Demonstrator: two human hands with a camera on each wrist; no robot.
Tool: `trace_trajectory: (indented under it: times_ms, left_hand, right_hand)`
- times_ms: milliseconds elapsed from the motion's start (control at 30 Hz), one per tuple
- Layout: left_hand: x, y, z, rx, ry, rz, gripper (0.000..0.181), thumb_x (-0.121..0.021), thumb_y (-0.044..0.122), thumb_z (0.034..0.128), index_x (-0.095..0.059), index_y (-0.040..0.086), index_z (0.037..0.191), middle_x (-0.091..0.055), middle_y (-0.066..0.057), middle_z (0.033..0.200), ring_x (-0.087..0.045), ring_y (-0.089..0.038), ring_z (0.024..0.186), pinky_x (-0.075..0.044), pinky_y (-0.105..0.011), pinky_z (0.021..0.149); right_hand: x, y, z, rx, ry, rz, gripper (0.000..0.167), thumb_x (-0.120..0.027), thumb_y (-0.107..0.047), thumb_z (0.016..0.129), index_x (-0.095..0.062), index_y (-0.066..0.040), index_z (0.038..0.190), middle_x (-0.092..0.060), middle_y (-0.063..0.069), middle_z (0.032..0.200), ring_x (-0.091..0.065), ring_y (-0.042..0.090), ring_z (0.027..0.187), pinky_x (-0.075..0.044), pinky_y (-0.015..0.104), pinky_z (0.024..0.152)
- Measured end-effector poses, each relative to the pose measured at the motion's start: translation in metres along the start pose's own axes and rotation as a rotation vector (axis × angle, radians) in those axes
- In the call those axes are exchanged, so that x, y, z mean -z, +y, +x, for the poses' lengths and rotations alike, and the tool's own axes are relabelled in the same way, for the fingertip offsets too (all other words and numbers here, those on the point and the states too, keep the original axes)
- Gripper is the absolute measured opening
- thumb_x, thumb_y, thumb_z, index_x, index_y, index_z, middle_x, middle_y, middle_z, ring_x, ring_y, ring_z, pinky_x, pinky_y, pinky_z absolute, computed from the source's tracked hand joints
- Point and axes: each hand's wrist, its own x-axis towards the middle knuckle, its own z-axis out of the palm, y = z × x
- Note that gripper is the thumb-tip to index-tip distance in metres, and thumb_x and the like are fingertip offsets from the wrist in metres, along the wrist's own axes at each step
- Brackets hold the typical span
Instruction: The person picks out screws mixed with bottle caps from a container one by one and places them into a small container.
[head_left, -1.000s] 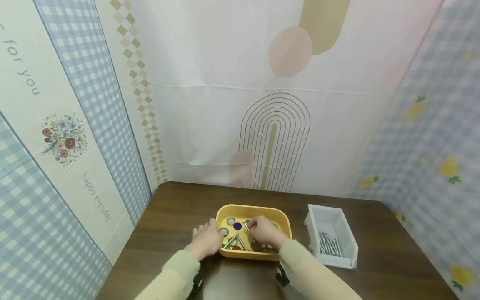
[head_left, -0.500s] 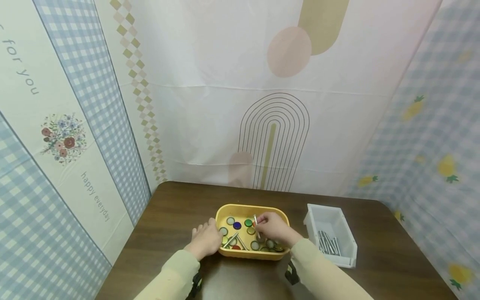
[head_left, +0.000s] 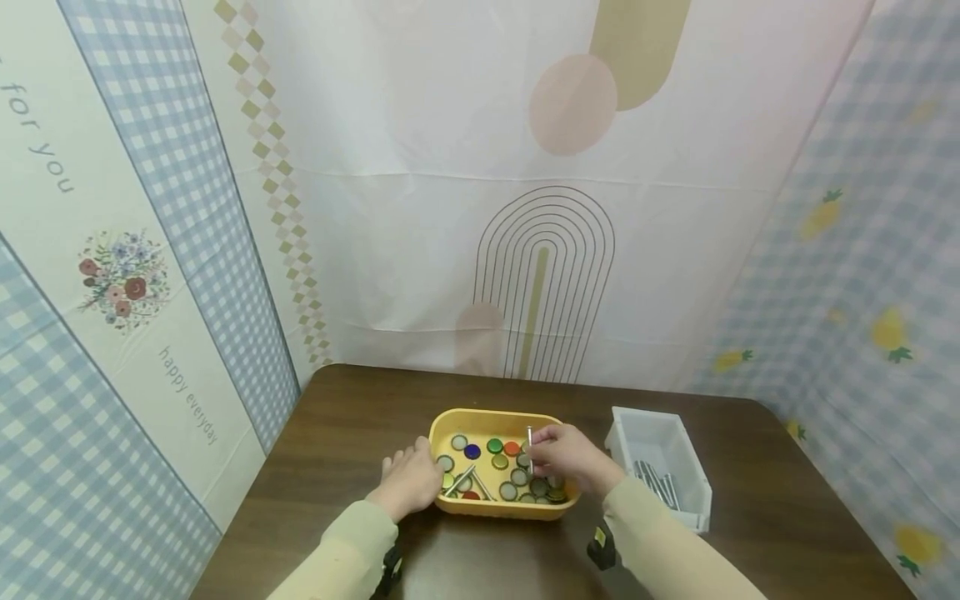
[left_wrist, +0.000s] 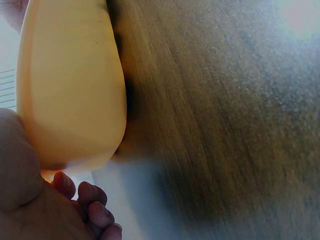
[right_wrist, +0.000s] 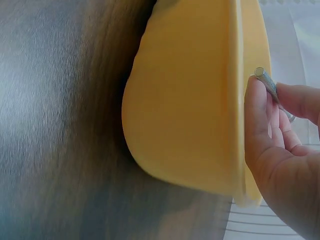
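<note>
In the head view, a yellow plastic tray [head_left: 510,510] stands on the table, holding many bottle caps, among them a blue cap [head_left: 472,451], a green cap [head_left: 495,446] and an orange cap [head_left: 512,447]. Two loose bolts [head_left: 460,481] lie at its left front. My left hand [head_left: 410,481] grips the tray's left rim, thumb at the edge and fingers outside. Over the tray's right part, my right hand [head_left: 572,457] pinches a silver bolt [head_left: 530,437] between thumb and fingers. The right wrist view shows that bolt's threaded end [right_wrist: 266,82] above the rim.
Right of the tray stands a white bin [head_left: 701,521] with several metal bolts [head_left: 656,483] inside, partly covered by the right forearm. The dark wooden table [head_left: 367,408] has printed cloth curtains [head_left: 420,250] behind and at both sides.
My right hand has moved right across the tray with the bolt, which has turned more upright. More caps now show beneath it. The left hand keeps its place on the rim.
</note>
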Motion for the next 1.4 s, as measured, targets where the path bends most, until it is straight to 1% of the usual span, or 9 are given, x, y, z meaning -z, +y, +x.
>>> trace_trajectory:
  times_ms: [200, 367, 567, 767, 900, 1067, 1200, 1333, 1400]
  left_hand:
    - [0.0, 0.001, 0.0, 0.004, 0.0, -0.002, 0.026, -0.051, 0.028, 0.0967, -0.047, 0.004, 0.108, -0.049, -0.005, 0.082, -0.044, -0.026, 0.079, -0.03, -0.047, 0.079]
    - [-0.002, 0.001, 0.0, 0.002, 0.005, -0.003, 0.026, -0.051, 0.027, 0.0964, -0.047, 0.005, 0.108, -0.049, -0.006, 0.082, -0.044, -0.026, 0.079, -0.03, -0.047, 0.079]
    - [-0.001, 0.002, -0.001, -0.005, 0.008, -0.021, 0.026, -0.051, 0.026, 0.0958, -0.047, 0.003, 0.108, -0.048, -0.006, 0.081, -0.043, -0.026, 0.078, -0.03, -0.047, 0.077]
    - [-0.002, 0.002, 0.0, -0.007, 0.016, -0.016, 0.026, -0.05, 0.027, 0.096, -0.047, 0.004, 0.107, -0.048, -0.005, 0.08, -0.043, -0.026, 0.077, -0.03, -0.046, 0.077]
    - [-0.002, 0.001, 0.0, -0.004, 0.011, -0.017, 0.025, -0.05, 0.027, 0.0963, -0.047, 0.004, 0.107, -0.048, -0.005, 0.081, -0.043, -0.026, 0.077, -0.03, -0.046, 0.077]
    - [-0.002, 0.0, -0.001, -0.008, 0.009, -0.025, 0.025, -0.049, 0.026, 0.0965, -0.047, 0.004, 0.107, -0.048, -0.005, 0.08, -0.043, -0.026, 0.077, -0.03, -0.046, 0.077]
    - [-0.002, -0.001, -0.001, -0.014, 0.01, -0.024, 0.025, -0.049, 0.026, 0.0964, -0.048, 0.004, 0.107, -0.047, -0.005, 0.08, -0.043, -0.025, 0.077, -0.03, -0.046, 0.076]
    - [-0.003, -0.002, -0.002, -0.018, 0.007, -0.026, 0.025, -0.049, 0.026, 0.0962, -0.048, 0.003, 0.108, -0.048, -0.005, 0.08, -0.043, -0.025, 0.077, -0.03, -0.046, 0.077]
    - [-0.003, -0.001, -0.002, -0.022, 0.006, -0.031, 0.025, -0.049, 0.025, 0.0959, -0.048, 0.003, 0.108, -0.047, -0.005, 0.08, -0.043, -0.025, 0.077, -0.03, -0.046, 0.076]
  right_hand:
    - [0.018, 0.001, -0.002, 0.004, 0.021, -0.016, 0.019, -0.065, -0.006, 0.089, -0.058, 0.006, 0.102, -0.058, 0.019, 0.1, -0.063, 0.024, 0.082, -0.054, 0.038, 0.075]
    - [0.036, 0.001, -0.005, 0.017, 0.061, -0.021, 0.02, -0.065, -0.006, 0.089, -0.059, 0.006, 0.103, -0.061, 0.02, 0.099, -0.064, 0.024, 0.08, -0.055, 0.038, 0.073]
    - [0.065, -0.001, -0.013, 0.062, 0.05, 0.023, 0.03, -0.063, -0.006, 0.091, -0.052, 0.011, 0.113, -0.058, 0.024, 0.106, -0.065, 0.029, 0.087, -0.054, 0.039, 0.078]
    - [0.098, 0.006, -0.028, 0.09, 0.055, 0.009, 0.031, -0.06, -0.008, 0.094, -0.048, 0.012, 0.114, -0.057, 0.022, 0.106, -0.064, 0.025, 0.091, -0.052, 0.039, 0.083]
    - [0.115, 0.011, -0.036, 0.054, 0.082, -0.043, 0.034, -0.059, -0.012, 0.095, -0.048, 0.012, 0.117, -0.056, 0.024, 0.112, -0.063, 0.027, 0.098, -0.052, 0.038, 0.084]
    - [0.13, 0.019, -0.046, 0.002, 0.129, -0.11, 0.039, -0.06, -0.016, 0.095, -0.048, 0.011, 0.121, -0.055, 0.024, 0.118, -0.061, 0.029, 0.105, -0.051, 0.04, 0.085]
    - [0.138, 0.028, -0.05, -0.002, 0.135, -0.111, 0.038, -0.057, -0.012, 0.096, -0.046, 0.015, 0.121, -0.054, 0.024, 0.115, -0.061, 0.027, 0.099, -0.051, 0.041, 0.086]
    - [0.142, 0.035, -0.053, -0.039, 0.16, -0.116, 0.037, -0.058, -0.012, 0.096, -0.046, 0.013, 0.12, -0.055, 0.022, 0.112, -0.061, 0.024, 0.094, -0.051, 0.04, 0.085]
    - [0.144, 0.039, -0.054, -0.057, 0.165, -0.123, 0.04, -0.059, -0.014, 0.095, -0.046, 0.014, 0.121, -0.055, 0.022, 0.113, -0.061, 0.024, 0.093, -0.051, 0.04, 0.084]
